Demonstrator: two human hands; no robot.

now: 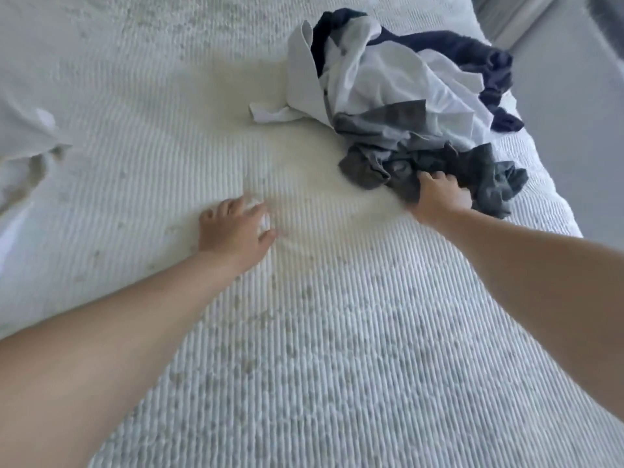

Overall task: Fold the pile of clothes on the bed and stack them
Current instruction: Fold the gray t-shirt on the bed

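Lying near the right edge of the bed [304,332], a pile of clothes [398,106] is seen unfolded: a white shirt [381,79], a navy garment [472,52] and a grey garment [439,167] nearest. The grey garment's near edge is gripped by the right hand [440,197], fingers curled into the cloth. The left hand [233,231] is held well apart from the pile, fingers loosely spread on the bedcover.

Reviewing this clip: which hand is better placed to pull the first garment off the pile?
Right. The right hand already grips the grey garment at the near edge of the pile. The left hand lies on the bare bedspread, apart from the clothes.
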